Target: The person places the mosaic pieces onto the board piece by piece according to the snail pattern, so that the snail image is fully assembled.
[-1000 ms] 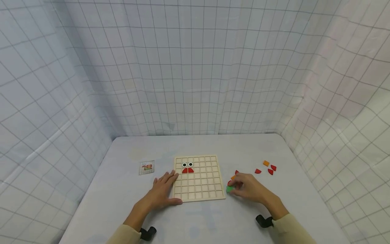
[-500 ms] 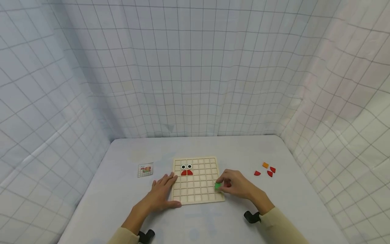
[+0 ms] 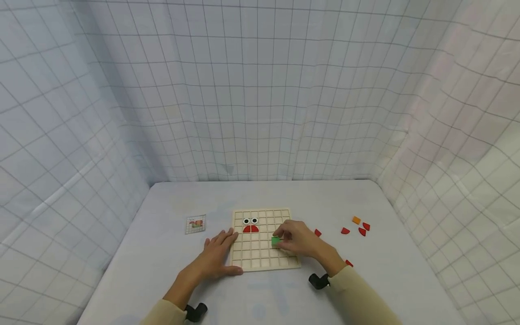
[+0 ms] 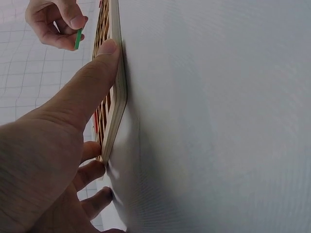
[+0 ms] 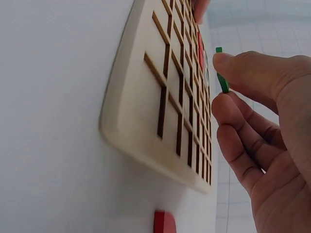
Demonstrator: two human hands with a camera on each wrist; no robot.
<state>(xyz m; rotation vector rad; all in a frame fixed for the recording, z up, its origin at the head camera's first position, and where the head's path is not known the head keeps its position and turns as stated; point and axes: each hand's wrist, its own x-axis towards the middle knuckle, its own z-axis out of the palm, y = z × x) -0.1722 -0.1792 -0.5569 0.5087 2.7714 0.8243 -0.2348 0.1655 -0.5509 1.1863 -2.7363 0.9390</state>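
A pale wooden grid board (image 3: 264, 259) lies on the table. Two eye tiles (image 3: 250, 221) and two red quarter-round tiles (image 3: 250, 229) sit in cells near its upper left. My left hand (image 3: 219, 257) rests along the board's left side, thumb on the near edge, fingers spread and fairly straight. Between thumb and fingertips, my right hand (image 3: 298, 239) pinches a thin green square tile (image 3: 275, 242) over the middle right of the board. In the right wrist view the green tile (image 5: 222, 77) is held on edge, apart from the board surface.
To the board's left lies a small picture card (image 3: 196, 224) with a grid. At the right, an orange tile (image 3: 356, 220) lies near several red quarter-round tiles (image 3: 362, 231). More red pieces lie by the right forearm, one at the wrist (image 3: 349, 262). Gridded curtains surround the table.
My right hand has carried the green tile from the table right of the board leftward over the grid. My left hand has stayed at the board's left edge.
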